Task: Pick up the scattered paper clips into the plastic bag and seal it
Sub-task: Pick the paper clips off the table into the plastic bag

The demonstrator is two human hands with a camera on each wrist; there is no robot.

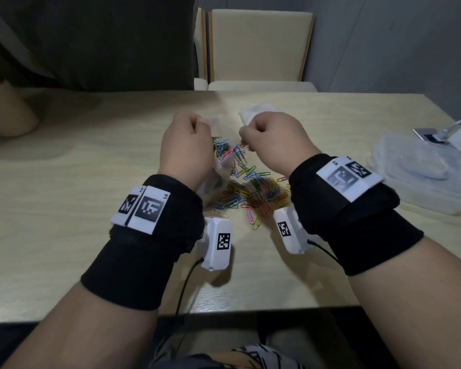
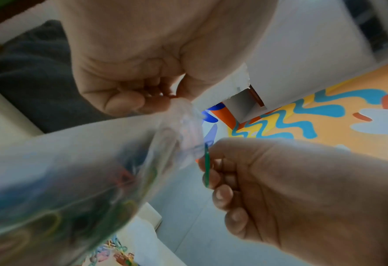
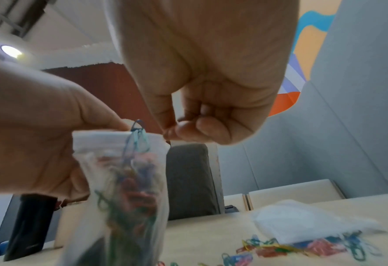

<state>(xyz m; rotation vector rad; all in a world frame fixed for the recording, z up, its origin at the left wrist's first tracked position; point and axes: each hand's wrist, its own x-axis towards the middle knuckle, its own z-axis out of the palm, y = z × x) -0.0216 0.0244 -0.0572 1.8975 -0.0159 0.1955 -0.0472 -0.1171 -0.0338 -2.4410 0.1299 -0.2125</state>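
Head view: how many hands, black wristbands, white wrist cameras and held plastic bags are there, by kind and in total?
Hands: 2 (left hand, right hand)
Black wristbands: 2
White wrist cameras: 2
Plastic bag, held: 1
Total: 7
Paper clips: too many to count.

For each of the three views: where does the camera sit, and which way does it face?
Head: on the head, facing down at the table; left hand, right hand, both forearms.
Left wrist: looks up along the left hand at the bag.
Right wrist: looks up along the right hand.
All share bag and both hands.
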